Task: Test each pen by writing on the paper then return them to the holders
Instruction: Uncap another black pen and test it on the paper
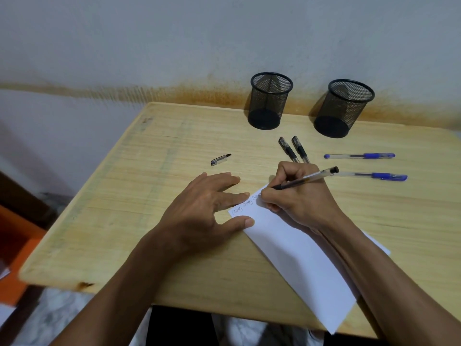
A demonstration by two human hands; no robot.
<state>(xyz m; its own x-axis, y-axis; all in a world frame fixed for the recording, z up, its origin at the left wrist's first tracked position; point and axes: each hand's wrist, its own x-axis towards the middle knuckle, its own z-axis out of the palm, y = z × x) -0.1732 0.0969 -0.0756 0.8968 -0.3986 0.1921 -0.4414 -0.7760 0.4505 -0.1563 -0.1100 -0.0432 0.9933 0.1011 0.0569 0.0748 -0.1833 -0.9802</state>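
My right hand (pixel 303 198) grips an uncapped black pen (pixel 309 179), its tip on the top edge of the white paper (pixel 296 248), where a few handwritten words run in a row. Fingers spread, my left hand (pixel 202 211) presses flat on the paper's left corner. The pen's black cap (pixel 220 159) lies loose on the table beyond my left hand. Two capped black pens (pixel 294 149) lie side by side just past my right hand. Two blue pens (pixel 359 156) (pixel 374 175) lie to the right. Two black mesh holders (pixel 270 101) (pixel 341 108) stand at the back, both showing nothing inside.
The wooden table (pixel 149 196) stands against a stained wall. Its left edge drops off toward an orange object (pixel 15 245) on the floor. The near edge runs just under my forearms.
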